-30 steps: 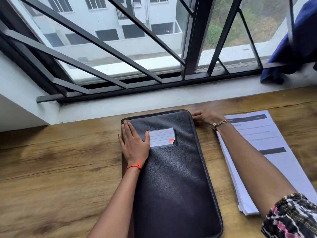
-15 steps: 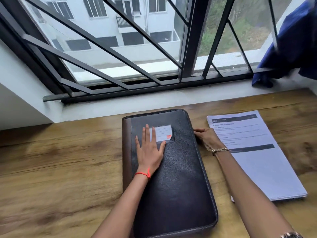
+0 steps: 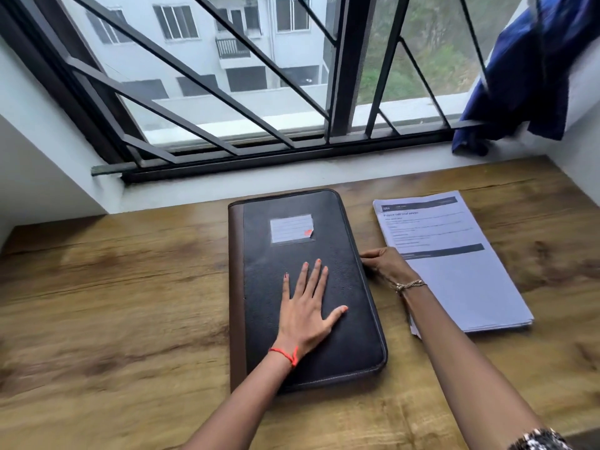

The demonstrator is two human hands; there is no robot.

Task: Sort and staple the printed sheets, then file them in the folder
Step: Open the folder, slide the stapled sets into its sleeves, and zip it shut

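Black folder [image 3: 350,345] lies shut on the wooden desk [image 3: 113,303], left hand [image 3: 305,316] pressing flat, fingers [image 3: 316,274] spread; right hand [image 3: 386,266] curls round its right edge. Sheets [image 3: 454,287] wait just beside. Tugging the edge carelessly could skid the folder into them and muddle their order.

Grained black cover on varnished wood

The folder [image 3: 341,241] looks like pebbled black leather or an imitation (which one cannot be told), with a soft sheen, a smoother brown spine strip [image 3: 236,287] and a glossy clear plastic pocket [image 3: 292,228] over a paper card. The sheets [image 3: 454,280] are matt white printed paper. The table [image 3: 130,303] is knotty brown wood with a smooth, faintly shiny finish. The window bars [image 3: 344,76] are dark painted metal, matt. The sill [image 3: 324,170] is flat white paint. A blue cloth [image 3: 535,76] hangs limp and creased. The bracelet [image 3: 410,284] is bright metal chain; the wrist thread [image 3: 285,352] is red cord.
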